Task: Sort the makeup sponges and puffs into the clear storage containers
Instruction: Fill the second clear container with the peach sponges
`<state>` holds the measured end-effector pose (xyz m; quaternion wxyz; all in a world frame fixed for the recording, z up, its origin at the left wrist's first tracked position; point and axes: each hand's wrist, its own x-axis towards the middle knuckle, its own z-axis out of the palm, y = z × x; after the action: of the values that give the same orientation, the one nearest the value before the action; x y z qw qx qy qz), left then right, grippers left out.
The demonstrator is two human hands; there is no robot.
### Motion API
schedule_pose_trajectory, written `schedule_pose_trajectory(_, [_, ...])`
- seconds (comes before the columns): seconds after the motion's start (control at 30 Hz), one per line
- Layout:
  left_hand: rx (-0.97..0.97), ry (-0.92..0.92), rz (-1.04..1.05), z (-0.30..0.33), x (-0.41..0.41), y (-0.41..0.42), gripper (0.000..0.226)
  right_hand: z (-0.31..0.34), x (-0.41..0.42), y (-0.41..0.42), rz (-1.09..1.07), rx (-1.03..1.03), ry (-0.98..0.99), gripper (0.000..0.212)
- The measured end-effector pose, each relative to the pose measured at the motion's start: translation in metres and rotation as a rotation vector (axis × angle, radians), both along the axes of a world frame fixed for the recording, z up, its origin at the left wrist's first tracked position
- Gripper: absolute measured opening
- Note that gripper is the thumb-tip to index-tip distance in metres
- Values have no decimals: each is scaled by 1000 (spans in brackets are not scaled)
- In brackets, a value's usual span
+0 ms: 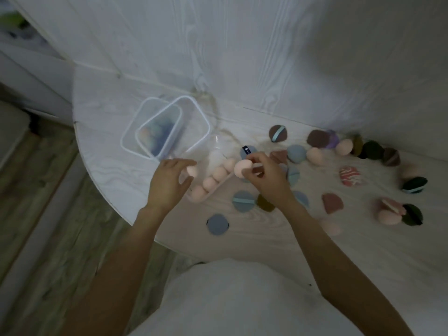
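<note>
My right hand (263, 177) pinches a pink egg-shaped sponge (242, 167) just above a long clear case (213, 163) that holds a row of several pink sponges (209, 183). My left hand (169, 183) grips the left side of that case, with one pink sponge (192, 170) showing by its fingers. Two nested clear square tubs (167, 127) stand behind, the inner one holding dark and coloured puffs. Blue puffs (243, 200), brown puffs (278, 133), dark green puffs (413, 185) and loose pink sponges (315, 156) lie scattered on the table to the right.
The white wood-grain table (109, 146) has a rounded edge on the left, with wooden floor (48, 190) beyond it. A white panelled wall (242, 44) rises right behind the table. A striped pink puff (350, 175) lies among the others.
</note>
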<state>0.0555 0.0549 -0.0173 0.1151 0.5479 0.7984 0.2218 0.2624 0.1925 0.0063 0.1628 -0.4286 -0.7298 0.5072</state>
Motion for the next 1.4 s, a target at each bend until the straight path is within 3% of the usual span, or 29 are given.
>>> schedule_pose_trajectory(0.3, [-198, 150, -115, -12, -8, 8, 46, 2, -32, -3, 32, 12, 25, 27])
schedule_pose_trajectory(0.5, [-211, 117, -123, -15, -5, -4, 36, -2, -56, -5, 106, 53, -9, 30])
schedule_pose_trajectory(0.7, [-160, 21, -90, -16, 2, -15, 41, -12, -81, -13, 294, 305, -162, 29])
schedule_pose_trajectory(0.93, [-133, 37, -37, -20, 13, -23, 45, -27, -104, -28, 412, 598, -436, 26])
schedule_pose_trajectory(1.07, [-139, -4, -6, -23, 16, -26, 54, -36, -104, -30, 428, 580, -519, 27])
schedule_pose_trajectory(1.4, [-142, -15, 3, -27, 19, -23, 62, -35, -98, -28, 468, 371, -412, 34])
